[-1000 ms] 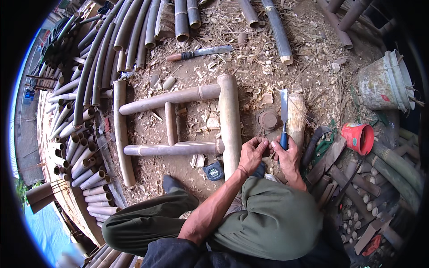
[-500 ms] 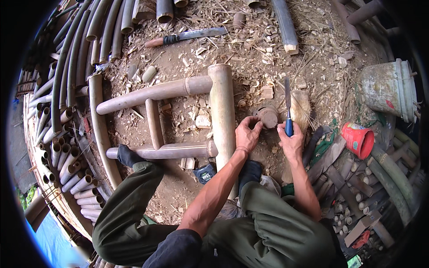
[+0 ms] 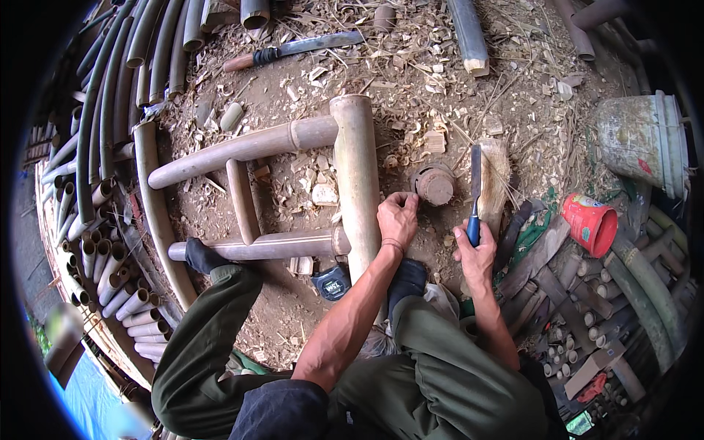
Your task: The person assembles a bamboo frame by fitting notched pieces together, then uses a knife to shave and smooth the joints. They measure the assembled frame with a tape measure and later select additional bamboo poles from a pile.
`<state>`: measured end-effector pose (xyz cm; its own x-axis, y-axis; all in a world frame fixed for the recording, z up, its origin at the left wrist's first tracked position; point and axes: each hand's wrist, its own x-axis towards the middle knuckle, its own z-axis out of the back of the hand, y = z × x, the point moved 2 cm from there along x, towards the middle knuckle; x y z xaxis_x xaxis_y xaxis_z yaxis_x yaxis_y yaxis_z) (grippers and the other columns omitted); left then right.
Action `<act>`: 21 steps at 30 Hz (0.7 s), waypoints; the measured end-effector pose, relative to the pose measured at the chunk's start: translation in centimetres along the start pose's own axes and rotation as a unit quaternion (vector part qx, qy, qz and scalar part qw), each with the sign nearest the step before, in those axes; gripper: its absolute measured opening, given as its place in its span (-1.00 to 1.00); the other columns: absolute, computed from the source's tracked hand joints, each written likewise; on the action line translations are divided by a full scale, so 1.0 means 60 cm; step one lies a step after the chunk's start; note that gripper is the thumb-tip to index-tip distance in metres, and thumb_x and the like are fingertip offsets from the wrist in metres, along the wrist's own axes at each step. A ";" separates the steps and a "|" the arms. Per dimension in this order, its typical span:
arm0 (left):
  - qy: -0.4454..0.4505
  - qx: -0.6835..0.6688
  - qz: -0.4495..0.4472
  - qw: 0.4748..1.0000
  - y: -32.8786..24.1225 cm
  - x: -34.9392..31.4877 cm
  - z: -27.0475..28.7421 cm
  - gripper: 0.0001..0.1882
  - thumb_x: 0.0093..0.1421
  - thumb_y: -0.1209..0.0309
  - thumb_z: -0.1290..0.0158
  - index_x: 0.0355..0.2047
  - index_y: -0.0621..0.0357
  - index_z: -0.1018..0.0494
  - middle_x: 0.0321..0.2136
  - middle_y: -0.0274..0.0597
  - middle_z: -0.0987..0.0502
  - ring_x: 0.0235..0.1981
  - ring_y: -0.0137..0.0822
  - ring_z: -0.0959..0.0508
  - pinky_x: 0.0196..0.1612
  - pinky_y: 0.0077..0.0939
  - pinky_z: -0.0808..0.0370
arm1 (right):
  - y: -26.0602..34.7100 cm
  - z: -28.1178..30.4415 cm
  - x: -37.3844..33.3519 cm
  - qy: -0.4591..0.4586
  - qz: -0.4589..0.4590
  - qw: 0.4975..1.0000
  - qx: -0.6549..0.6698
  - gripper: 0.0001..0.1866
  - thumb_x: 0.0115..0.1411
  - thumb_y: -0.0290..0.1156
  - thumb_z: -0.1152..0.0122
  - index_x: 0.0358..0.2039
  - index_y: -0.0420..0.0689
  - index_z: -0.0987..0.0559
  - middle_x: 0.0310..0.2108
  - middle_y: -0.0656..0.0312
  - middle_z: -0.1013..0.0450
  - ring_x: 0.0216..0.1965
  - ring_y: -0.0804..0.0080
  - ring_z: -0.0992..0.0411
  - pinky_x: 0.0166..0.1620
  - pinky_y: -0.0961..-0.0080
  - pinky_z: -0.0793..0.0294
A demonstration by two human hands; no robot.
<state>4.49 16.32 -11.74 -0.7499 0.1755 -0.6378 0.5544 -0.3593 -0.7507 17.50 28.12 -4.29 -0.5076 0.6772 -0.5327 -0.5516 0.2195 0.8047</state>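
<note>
Fingers of right hand (image 3: 477,257) grip flat-bladed chisel (image 3: 476,182); left hand (image 3: 397,220) curled, grip unclear, beside round bamboo post (image 3: 356,169).

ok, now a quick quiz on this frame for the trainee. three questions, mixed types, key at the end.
1. Which hand holds the blue-handled chisel?
2. True or false: the long knife lies inside the bamboo frame.
3. Count: how many crosspieces join the frame's two long rails between the end posts?

Key:
1. The right hand.
2. False. It lies on the ground outside the frame, beyond the upper rail.
3. One, the short rung.
</note>
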 end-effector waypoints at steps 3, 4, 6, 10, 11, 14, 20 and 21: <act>0.027 -0.119 0.026 0.992 0.006 -0.009 -0.002 -0.76 0.19 0.38 -0.18 -0.30 0.37 -0.56 -0.45 -0.22 -0.59 -0.46 -0.48 -0.52 -0.36 -0.59 -0.46 | -0.008 0.003 -0.008 -0.007 0.003 1.000 -0.003 -0.74 0.18 -0.49 -0.27 -0.15 -0.27 -0.47 -0.41 0.28 -0.48 -0.66 0.68 -0.32 -0.65 0.71 -0.33; 0.048 -0.151 0.046 0.986 -0.012 -0.019 -0.003 -0.77 0.19 0.39 -0.19 -0.29 0.37 -0.55 -0.42 -0.22 -0.59 -0.44 -0.47 -0.53 -0.34 -0.60 -0.48 | -0.011 0.006 -0.010 -0.013 0.001 1.000 0.000 -0.74 0.18 -0.48 -0.27 -0.15 -0.27 -0.47 -0.40 0.27 -0.49 -0.65 0.67 -0.32 -0.64 0.71 -0.34; 0.078 -0.218 0.061 0.971 -0.029 -0.031 -0.004 -0.78 0.19 0.39 -0.20 -0.28 0.36 -0.54 -0.39 -0.21 -0.59 -0.41 -0.45 -0.55 -0.30 -0.60 -0.49 | -0.012 0.007 -0.015 -0.019 0.001 1.000 0.005 -0.74 0.19 -0.48 -0.26 -0.14 -0.28 -0.47 -0.38 0.24 -0.50 -0.64 0.67 -0.33 -0.63 0.70 -0.34; 0.150 -0.252 0.022 0.956 -0.041 -0.065 -0.006 -0.81 0.18 0.41 -0.20 -0.32 0.32 -0.53 -0.38 -0.22 -0.59 -0.36 -0.44 -0.56 -0.25 -0.58 -0.51 | 0.008 0.000 -0.024 0.012 0.033 0.996 0.076 -0.74 0.19 -0.46 -0.26 -0.14 -0.27 -0.47 -0.38 0.26 -0.51 -0.64 0.63 -0.35 -0.62 0.67 -0.33; 0.168 -0.231 0.005 0.958 -0.050 -0.080 0.001 -0.82 0.18 0.42 -0.19 -0.32 0.32 -0.53 -0.38 -0.22 -0.58 -0.35 -0.45 -0.55 -0.24 -0.58 -0.51 | 0.014 -0.004 -0.024 0.025 0.046 0.994 0.097 -0.73 0.19 -0.46 -0.27 -0.14 -0.27 -0.47 -0.38 0.25 -0.51 -0.65 0.63 -0.35 -0.62 0.66 -0.32; 0.191 -0.128 -0.051 0.972 -0.063 -0.148 0.009 -0.83 0.15 0.42 -0.18 -0.37 0.31 -0.52 -0.44 -0.26 -0.57 -0.37 -0.52 -0.50 -0.26 -0.56 -0.48 | 0.037 -0.007 -0.033 0.047 0.068 0.993 0.079 -0.73 0.17 -0.47 -0.27 -0.15 -0.27 -0.46 -0.39 0.25 -0.50 -0.66 0.66 -0.32 -0.63 0.69 -0.28; 0.108 0.050 -0.127 0.985 -0.077 -0.201 0.076 -0.82 0.03 0.43 -0.20 -0.35 0.22 -0.53 -0.54 -0.08 -0.55 -0.53 -0.27 -0.55 -0.38 -0.39 -0.49 | 0.050 -0.016 -0.068 0.172 0.127 0.972 -0.094 -0.79 0.16 -0.46 -0.29 -0.23 -0.21 -0.47 -0.48 0.33 -0.47 -0.65 0.70 -0.31 -0.61 0.68 -0.31; 0.114 0.059 -0.121 0.984 -0.074 -0.206 0.091 -0.83 0.05 0.46 -0.17 -0.32 0.20 -0.53 -0.51 -0.06 -0.55 -0.49 -0.20 -0.57 -0.35 -0.35 -0.51 | 0.037 -0.024 -0.069 0.181 0.150 0.965 -0.119 -0.80 0.17 -0.46 -0.28 -0.23 -0.20 -0.47 -0.48 0.33 -0.46 -0.65 0.70 -0.31 -0.60 0.68 -0.31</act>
<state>9.31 10.73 0.40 -0.7461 0.4658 -0.4758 0.3141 -0.3838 -0.8683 17.42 24.76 -0.67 -0.8424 0.3863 -0.3756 -0.4575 -0.1446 0.8773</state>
